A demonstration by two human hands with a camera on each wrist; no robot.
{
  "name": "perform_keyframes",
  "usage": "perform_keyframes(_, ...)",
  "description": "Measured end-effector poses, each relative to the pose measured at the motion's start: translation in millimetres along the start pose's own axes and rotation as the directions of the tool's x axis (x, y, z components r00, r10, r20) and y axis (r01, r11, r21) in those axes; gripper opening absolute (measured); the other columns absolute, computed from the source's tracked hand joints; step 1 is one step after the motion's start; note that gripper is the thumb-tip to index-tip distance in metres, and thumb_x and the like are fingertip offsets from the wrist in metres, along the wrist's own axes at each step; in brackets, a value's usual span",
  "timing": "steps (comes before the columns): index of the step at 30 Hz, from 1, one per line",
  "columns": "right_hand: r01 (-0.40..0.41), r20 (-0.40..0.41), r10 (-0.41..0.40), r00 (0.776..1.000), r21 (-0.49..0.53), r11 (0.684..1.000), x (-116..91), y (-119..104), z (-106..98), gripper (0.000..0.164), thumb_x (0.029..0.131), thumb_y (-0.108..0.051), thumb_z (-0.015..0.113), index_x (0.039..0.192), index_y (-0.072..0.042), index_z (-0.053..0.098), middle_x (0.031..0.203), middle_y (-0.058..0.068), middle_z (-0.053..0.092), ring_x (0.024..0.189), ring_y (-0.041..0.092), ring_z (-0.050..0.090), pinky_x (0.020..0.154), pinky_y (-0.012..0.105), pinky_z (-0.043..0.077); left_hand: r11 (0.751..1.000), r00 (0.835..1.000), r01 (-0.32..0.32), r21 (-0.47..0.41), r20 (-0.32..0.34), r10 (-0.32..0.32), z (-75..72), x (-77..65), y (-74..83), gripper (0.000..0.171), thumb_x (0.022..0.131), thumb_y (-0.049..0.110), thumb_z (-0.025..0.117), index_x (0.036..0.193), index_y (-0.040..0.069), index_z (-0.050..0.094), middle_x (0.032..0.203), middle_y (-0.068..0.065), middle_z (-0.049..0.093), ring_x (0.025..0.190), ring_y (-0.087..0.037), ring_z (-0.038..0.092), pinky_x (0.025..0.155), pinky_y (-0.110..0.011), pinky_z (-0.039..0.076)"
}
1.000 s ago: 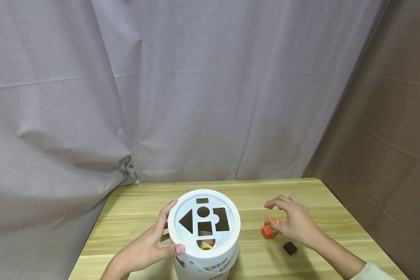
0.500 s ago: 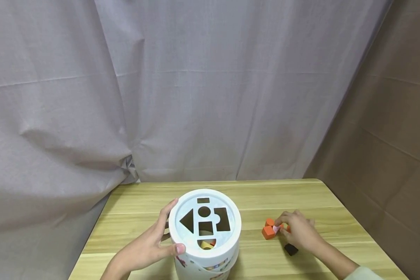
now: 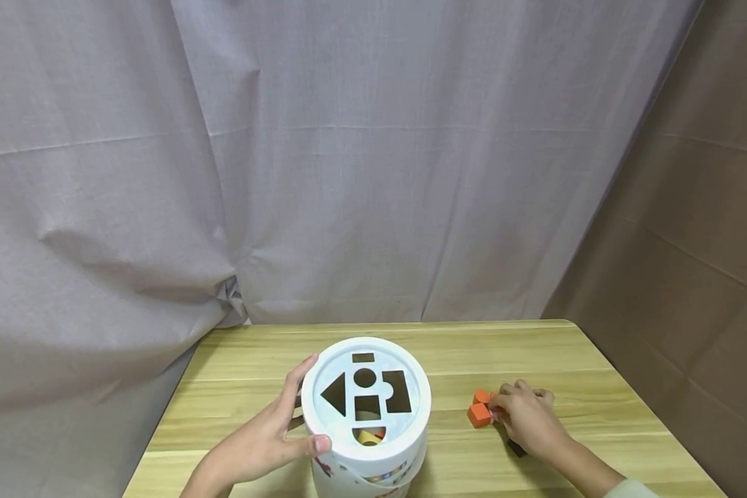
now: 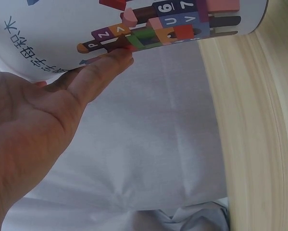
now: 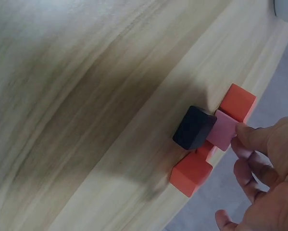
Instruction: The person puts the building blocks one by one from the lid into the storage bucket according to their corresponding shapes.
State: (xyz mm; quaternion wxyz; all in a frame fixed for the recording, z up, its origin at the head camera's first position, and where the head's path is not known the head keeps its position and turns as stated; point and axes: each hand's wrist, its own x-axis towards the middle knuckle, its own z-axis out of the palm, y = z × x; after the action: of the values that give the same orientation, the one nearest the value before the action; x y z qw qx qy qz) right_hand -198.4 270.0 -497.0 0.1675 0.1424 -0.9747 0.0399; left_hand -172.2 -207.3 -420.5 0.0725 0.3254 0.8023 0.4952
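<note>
1 pale green sleeve (image 3: 631, 490); it ends along the right forearm (image 3: 582, 465).

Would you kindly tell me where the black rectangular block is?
In the right wrist view, the black rectangular block lies right of centre, beside the square-faced pink block that the right hand touches.

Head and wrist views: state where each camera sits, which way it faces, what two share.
Head: on the head, facing forward and down at the bucket, table and curtain; left hand, right hand and a sleeve show.
Left wrist: on that wrist, facing the bucket's printed side, curtain beyond; the left hand shows.
Right wrist: on that wrist, facing down at black block, pink block and red blocks; right hand shows.
Shared: head and left wrist both show bucket and left hand.
</note>
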Motion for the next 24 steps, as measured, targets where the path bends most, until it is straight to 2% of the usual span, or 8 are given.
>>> perform_keyframes(6, 0.045, -0.026, -0.045, 0.999, -0.014, 0.999, -2, 1, 1, 0.028, 0.074, -0.015, 0.091, 0.076, -0.032, 0.069, 0.089, -0.015, 0.065, 0.08, 0.007, 0.049, 0.07, 0.062, 0.052, 1.0, 1.0, 0.016, -0.008, -0.005, -0.016, -0.1, -0.5, 0.3, 0.112, 0.089, 0.026, 0.08, 0.162, 0.038, -0.004, 0.167, -0.001, 0.021, 0.143, -0.026, 0.045, 0.112, -0.035, 0.049)
perform_keyframes(9, 0.048, -0.024, -0.048, 0.999, -0.009, 0.999, -4, 2, 1, 0.026, 0.075, -0.015, 0.091, 0.081, -0.03, 0.07, 0.085, -0.017, 0.064, 0.077, 0.005, 0.046, 0.068, 0.055, 0.051, 1.0, 1.0, 0.029, -0.013, -0.004, -0.029, 0.2, -1.0, 0.4, 0.112, 0.089, 0.026, 0.08, 0.162, 0.039, -0.004, 0.167, 0.0, 0.022, 0.143, -0.026, 0.044, 0.112, -0.035, 0.048)
perform_keyframes(15, -0.008, 0.071, 0.009, 0.997, -0.004, 1.0, -6, 1, 0, 0.019, 0.078, -0.025, 0.089, 0.085, -0.028, 0.072, 0.083, -0.017, 0.058, 0.078, 0.007, 0.044, 0.061, 0.035, 0.042, 0.998, 0.999, 0.052, -0.026, 0.0, -0.052, 0.6, -2.0, 0.6, 0.111, 0.089, 0.026, 0.08, 0.161, 0.04, -0.003, 0.168, 0.002, 0.019, 0.143, -0.024, 0.044, 0.112, -0.035, 0.048)
perform_keyframes(18, -0.025, 0.131, 0.022, 0.991, 0.025, 0.999, -8, -1, -3, 0.027, 0.075, -0.029, 0.091, 0.081, -0.03, 0.065, 0.081, -0.018, 0.054, 0.08, 0.008, 0.042, 0.061, 0.031, 0.036, 0.999, 0.999, 0.036, -0.02, -0.004, -0.036, 0.6, -1.9, 0.1, 0.111, 0.089, 0.027, 0.08, 0.162, 0.039, -0.003, 0.168, 0.002, 0.018, 0.142, -0.025, 0.045, 0.111, -0.038, 0.049)
perform_keyframes(21, -0.017, 0.156, 0.008, 0.988, 0.058, 0.998, -11, -2, -3, 0.035, 0.072, -0.032, 0.092, 0.075, -0.032, 0.057, 0.077, -0.021, 0.051, 0.079, 0.008, 0.04, 0.062, 0.03, 0.032, 1.0, 1.0, 0.012, -0.011, -0.004, -0.012, 0.5, -1.5, -0.8, 0.111, 0.09, 0.027, 0.079, 0.162, 0.037, -0.004, 0.169, 0.001, 0.016, 0.141, -0.027, 0.046, 0.11, -0.039, 0.05)
perform_keyframes(24, -0.011, 0.163, -0.004, 0.987, 0.088, 0.996, -14, -2, -2, 0.032, 0.076, -0.035, 0.089, 0.074, -0.034, 0.057, 0.073, -0.023, 0.05, 0.077, 0.006, 0.04, 0.062, 0.029, 0.031, 1.0, 1.0, 0.016, -0.013, -0.002, -0.016, 0.7, -1.0, -0.5, 0.11, 0.09, 0.027, 0.079, 0.162, 0.038, -0.003, 0.169, 0.001, 0.017, 0.141, -0.026, 0.046, 0.111, -0.036, 0.05)
